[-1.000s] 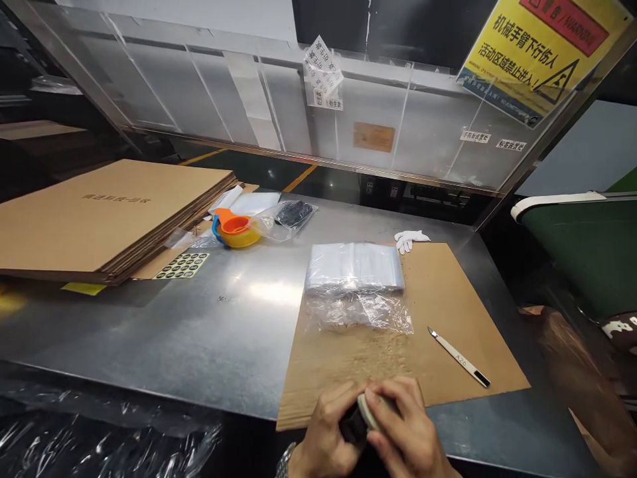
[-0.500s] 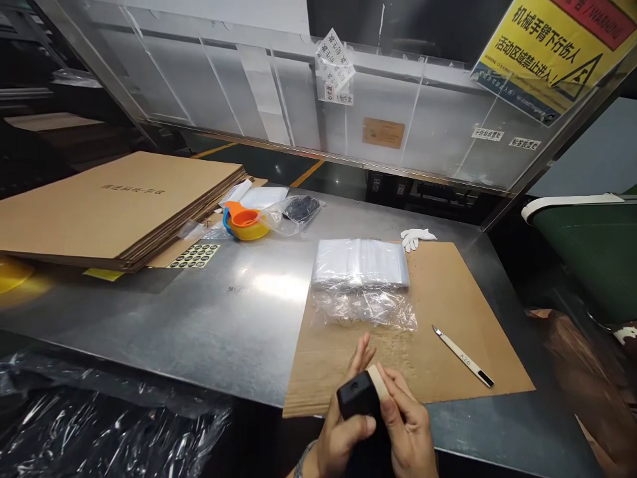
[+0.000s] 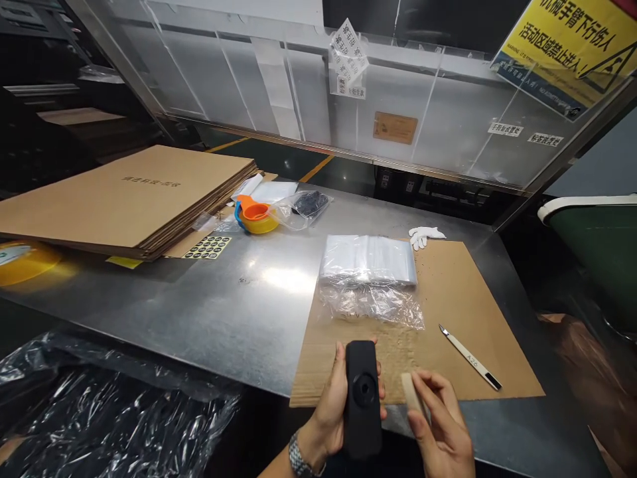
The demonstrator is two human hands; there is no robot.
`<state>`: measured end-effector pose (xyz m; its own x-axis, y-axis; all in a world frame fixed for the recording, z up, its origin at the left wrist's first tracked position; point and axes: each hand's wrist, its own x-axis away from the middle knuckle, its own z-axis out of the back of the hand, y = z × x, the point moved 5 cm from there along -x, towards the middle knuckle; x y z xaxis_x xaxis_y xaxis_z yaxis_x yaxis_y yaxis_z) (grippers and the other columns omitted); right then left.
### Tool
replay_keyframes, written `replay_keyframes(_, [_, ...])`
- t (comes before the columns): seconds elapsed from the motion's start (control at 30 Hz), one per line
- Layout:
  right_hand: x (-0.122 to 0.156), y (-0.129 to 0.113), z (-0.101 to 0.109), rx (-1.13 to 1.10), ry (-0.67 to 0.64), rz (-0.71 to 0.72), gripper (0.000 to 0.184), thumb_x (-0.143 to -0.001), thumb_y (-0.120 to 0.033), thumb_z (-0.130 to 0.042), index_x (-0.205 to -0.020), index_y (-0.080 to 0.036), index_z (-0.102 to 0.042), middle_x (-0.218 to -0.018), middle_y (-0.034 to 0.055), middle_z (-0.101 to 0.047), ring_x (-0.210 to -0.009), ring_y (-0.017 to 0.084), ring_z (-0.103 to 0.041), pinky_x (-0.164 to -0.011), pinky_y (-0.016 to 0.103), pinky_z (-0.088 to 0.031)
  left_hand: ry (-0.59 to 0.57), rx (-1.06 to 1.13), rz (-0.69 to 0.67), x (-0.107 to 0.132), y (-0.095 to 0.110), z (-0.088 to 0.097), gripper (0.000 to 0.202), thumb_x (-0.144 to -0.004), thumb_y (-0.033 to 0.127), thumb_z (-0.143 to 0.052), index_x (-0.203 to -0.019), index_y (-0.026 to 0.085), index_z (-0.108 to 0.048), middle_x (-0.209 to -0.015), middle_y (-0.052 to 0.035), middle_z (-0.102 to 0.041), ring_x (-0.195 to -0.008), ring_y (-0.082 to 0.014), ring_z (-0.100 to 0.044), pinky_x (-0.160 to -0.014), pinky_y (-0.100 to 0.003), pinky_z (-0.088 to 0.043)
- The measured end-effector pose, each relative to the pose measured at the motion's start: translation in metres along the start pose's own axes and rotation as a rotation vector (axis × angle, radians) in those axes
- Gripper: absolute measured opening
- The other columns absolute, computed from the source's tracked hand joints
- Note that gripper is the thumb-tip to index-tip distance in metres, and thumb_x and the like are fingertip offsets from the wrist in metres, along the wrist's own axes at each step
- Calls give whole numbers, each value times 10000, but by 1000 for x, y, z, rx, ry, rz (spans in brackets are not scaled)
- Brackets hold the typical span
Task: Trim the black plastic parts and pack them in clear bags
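Observation:
A black oblong block with a round recess and a hole in its face is gripped in my left hand, fingers wrapped round its sides. My right hand pinches a thin beige strip between thumb and fingers, a little to the right of the block and apart from it. Both hands are over the near edge of a cardboard sheet. On that sheet lie a stack of clear plastic bags and a beige-handled craft knife.
A stack of flat cardboard stands on the steel table at left. Rolls of tape, a bagged black item, a sticker sheet and a white glove lie about. Black plastic wrapping is at lower left.
My right hand has moved right, taking the beige strip off the black block's surface. The block is now turned upright with its recessed face towards me. The view has shifted slightly.

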<state>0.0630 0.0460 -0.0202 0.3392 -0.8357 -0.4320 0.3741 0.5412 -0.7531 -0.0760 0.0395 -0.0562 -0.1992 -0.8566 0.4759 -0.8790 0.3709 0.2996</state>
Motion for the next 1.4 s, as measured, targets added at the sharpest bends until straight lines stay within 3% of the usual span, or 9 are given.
replay_keyframes(0.1, [-28, -33, -11, 7, -187, 253, 394, -869, -132, -475, -1258, -191, -501, -1097, 119, -483, -1024, 217, -501, -827, 373, -498, -60, -60, 75, 1, -17, 3, 675, -825, 654, -266, -1315, 211, -402, -768, -43, -656, -455, -148, -571, -438, -275, -454])
replay_keyframes(0.17, [-36, -45, -19, 19, -343, 363, 402, -855, -103, -471, -1250, -172, -499, -1063, 121, -492, -1001, 219, -481, -813, 398, -493, -107, -57, 106, 3, -24, 6, 680, -848, 627, -232, -1175, 122, -549, -706, -67, -667, -478, -159, -588, -468, -272, -456])
replay_keyframes(0.27, [-37, -41, -19, 33, -474, 357, 444, -852, -66, -447, -1278, -187, -459, -1073, 118, -488, -1022, 219, -458, -815, 402, -485, -145, -74, 305, 7, -36, 14, 838, -768, 739, -145, -780, 76, -657, -491, -84, -604, -386, -176, -563, -357, -245, -383])
replay_keyframes(0.47, [-32, -40, -6, 12, -610, 365, 495, -833, -38, -438, -1299, -203, -422, -1078, 120, -508, -1056, 219, -457, -789, 361, -499, -250, -48, 403, 7, -45, 11, 851, -749, 755, -85, -544, 97, -584, -426, -102, -562, -326, -174, -544, -305, -230, -361])
replay_keyframes(0.73, [-38, -38, 11, 93, -788, 395, 494, -848, -49, -420, -1315, -210, -408, -1085, 121, -539, -1050, 214, -472, -814, 375, -495, -278, -28, 648, 19, -56, 10, 900, -720, 780, -39, -655, 96, -621, -493, -81, -575, -371, -175, -551, -315, -263, -408])
replay_keyframes(0.97, [-39, -47, -1, 55, -863, 434, 542, -810, -21, -433, -1328, -175, -394, -1142, 130, -510, -1111, 223, -420, -853, 381, -477, -275, -94, 742, 26, -63, 10, 954, -688, 803, -30, -608, 62, -626, -459, -111, -567, -345, -188, -552, -310, -261, -396])
replay_keyframes(1.07, [-45, -39, -1, 83, -828, 420, 528, -827, -34, -423, -1327, -199, -394, -1126, 121, -515, -1080, 216, -442, -825, 376, -488, -268, -74, 676, 21, -62, 11, 931, -705, 792, -56, -626, 60, -625, -513, -103, -572, -382, -175, -554, -327, -262, -409])
replay_keyframes(1.2, [-50, -21, 2, 137, -616, 333, 431, -876, -97, -421, -1293, -205, -434, -1039, 110, -515, -995, 209, -486, -784, 384, -495, -158, -90, 418, 9, -52, 13, 787, -796, 705, -127, -778, 96, -626, -676, -87, -617, -434, -138, -557, -362, -243, -435])
replay_keyframes(1.4, [-32, -33, -21, 259, -534, 278, 358, -873, -119, -441, -1226, -148, -492, -1029, 138, -483, -938, 227, -460, -746, 396, -497, 84, -38, 234, 6, -36, 11, 517, -853, 586, -318, -859, 159, -609, -507, 24, -518, -414, -116, -518, -406, -204, -395])
